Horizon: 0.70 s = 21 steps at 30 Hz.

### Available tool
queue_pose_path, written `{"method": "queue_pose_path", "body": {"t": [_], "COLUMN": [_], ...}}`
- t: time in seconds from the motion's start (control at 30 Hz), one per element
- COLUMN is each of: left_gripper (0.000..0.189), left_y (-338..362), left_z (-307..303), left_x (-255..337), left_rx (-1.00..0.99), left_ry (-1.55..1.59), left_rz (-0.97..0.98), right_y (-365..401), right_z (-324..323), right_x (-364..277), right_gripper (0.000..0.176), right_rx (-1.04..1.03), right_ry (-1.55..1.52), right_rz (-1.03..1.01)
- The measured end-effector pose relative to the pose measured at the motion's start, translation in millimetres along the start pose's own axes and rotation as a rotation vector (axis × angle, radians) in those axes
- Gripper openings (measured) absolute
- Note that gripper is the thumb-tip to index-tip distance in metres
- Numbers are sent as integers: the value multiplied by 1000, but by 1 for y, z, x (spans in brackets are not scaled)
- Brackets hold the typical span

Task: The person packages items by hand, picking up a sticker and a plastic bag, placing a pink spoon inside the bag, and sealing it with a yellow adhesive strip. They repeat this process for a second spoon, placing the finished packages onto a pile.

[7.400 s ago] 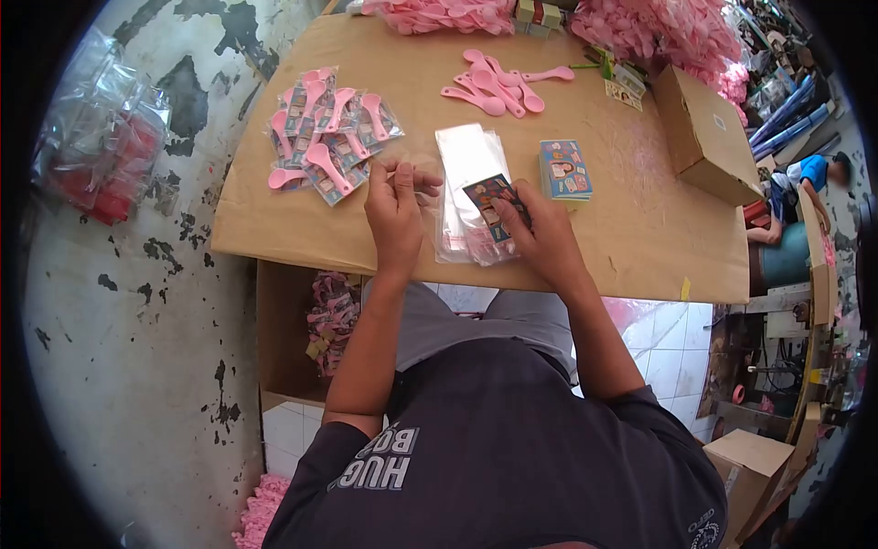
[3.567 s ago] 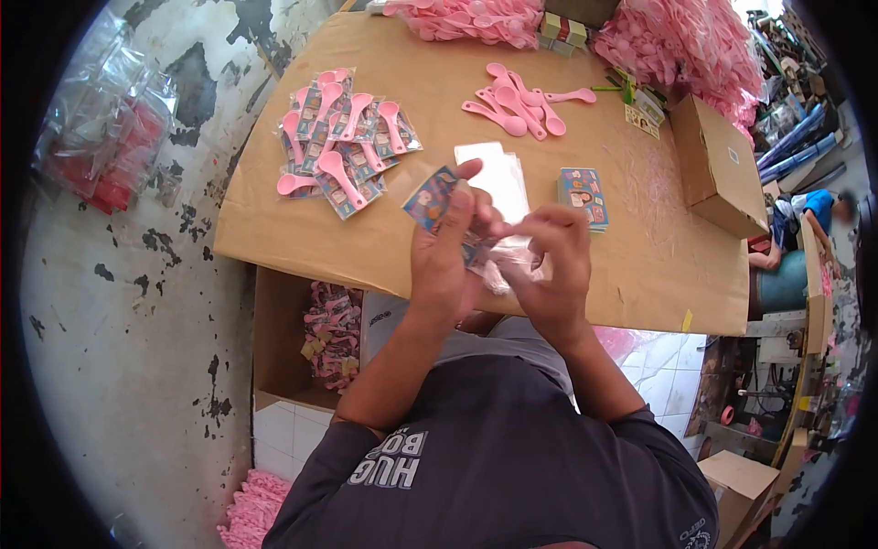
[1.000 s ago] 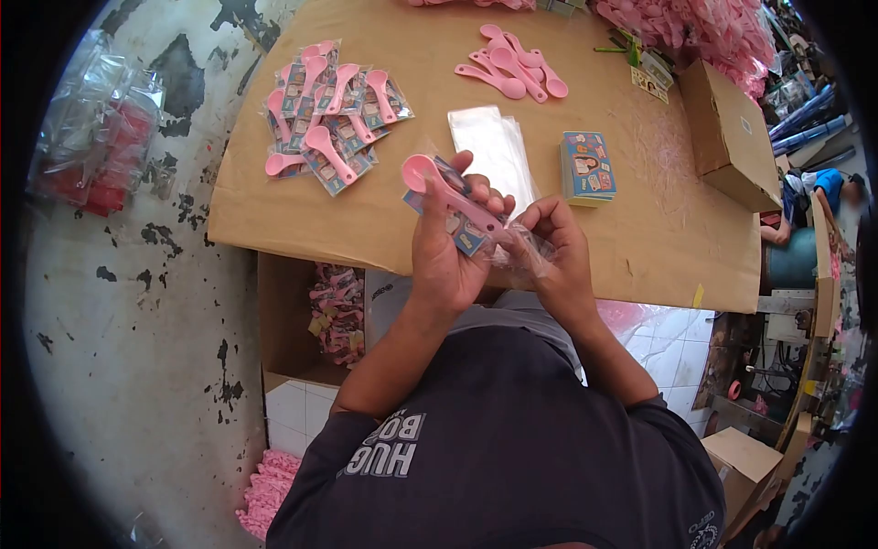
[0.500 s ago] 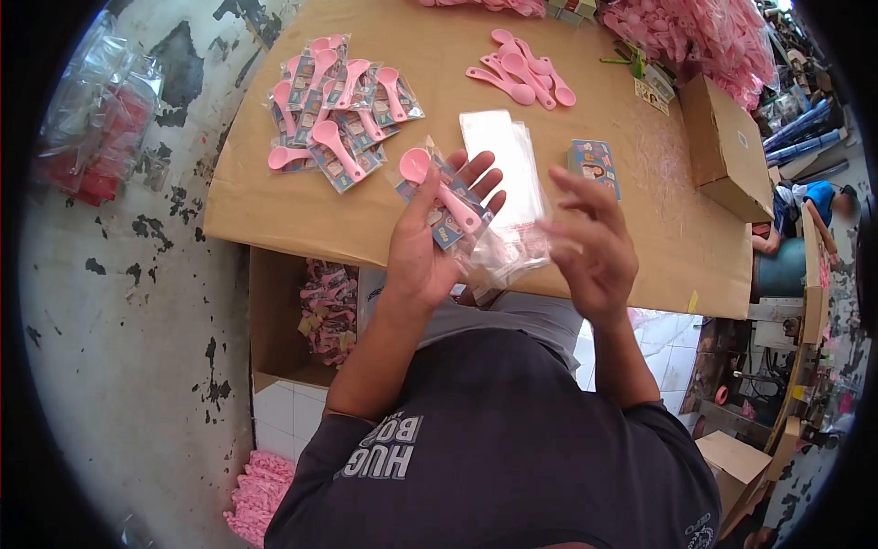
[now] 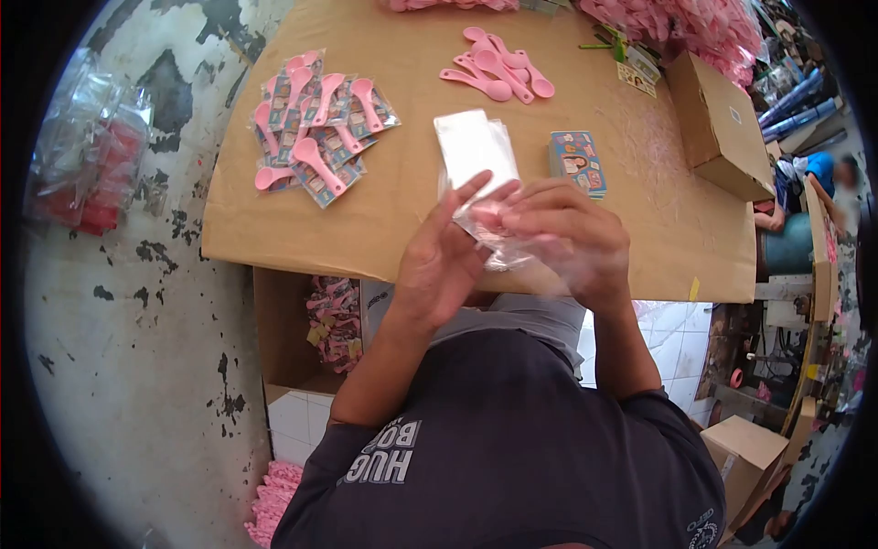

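Note:
My right hand (image 5: 572,240) pinches a clear plastic bag (image 5: 512,249) with a blurred pink spoon (image 5: 489,216) in it, above the near part of the table. My left hand (image 5: 448,252) is beside the bag, fingers apart and palm up; whether it touches the bag is unclear. Behind the hands lies a stack of clear bags (image 5: 474,146). To its right is a stack of blue printed cards (image 5: 578,163). Loose pink spoons (image 5: 498,64) lie farther back. On the left is a pile of bagged spoons with cards (image 5: 315,128).
A cardboard box (image 5: 718,128) stands at the table's right side, near a heap of bagged pink items (image 5: 681,27) and a green tool (image 5: 615,44). Below the table's left edge, an open carton (image 5: 283,320) holds pink pieces. Another person (image 5: 819,174) is at the far right.
The bagged spoon has gone from my left palm to my right hand's fingers, turning and blurring. My right hand has closed and moved down toward my left. The view has shifted slightly.

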<state>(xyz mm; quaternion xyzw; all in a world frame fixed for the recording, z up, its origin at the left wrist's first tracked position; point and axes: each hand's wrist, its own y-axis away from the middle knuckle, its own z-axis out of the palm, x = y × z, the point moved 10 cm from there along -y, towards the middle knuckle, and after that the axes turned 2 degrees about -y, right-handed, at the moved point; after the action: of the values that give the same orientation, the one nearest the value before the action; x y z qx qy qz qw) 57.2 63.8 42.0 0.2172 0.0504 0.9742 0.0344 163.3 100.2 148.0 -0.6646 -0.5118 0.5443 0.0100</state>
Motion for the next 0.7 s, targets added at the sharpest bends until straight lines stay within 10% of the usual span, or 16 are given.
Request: {"method": "queue_pose_path", "body": {"t": [0.2, 0.43, 0.53, 0.7], "left_gripper": [62, 38, 38, 47], "left_y": [5, 7, 13, 25], "left_z": [28, 18, 16, 22], "left_x": [17, 18, 24, 27], "left_rx": [-124, 6, 73, 119], "left_ry": [-527, -742, -791, -922], "left_rz": [135, 177, 283, 319], "right_y": [21, 33, 32, -1], "right_z": [-4, 15, -4, -10], "right_x": [34, 47, 46, -15], "right_gripper": [100, 97, 81, 32], "right_rx": [189, 144, 434, 339], "right_ry": [-109, -215, -325, 460], "right_rz": [380, 558, 464, 8]}}
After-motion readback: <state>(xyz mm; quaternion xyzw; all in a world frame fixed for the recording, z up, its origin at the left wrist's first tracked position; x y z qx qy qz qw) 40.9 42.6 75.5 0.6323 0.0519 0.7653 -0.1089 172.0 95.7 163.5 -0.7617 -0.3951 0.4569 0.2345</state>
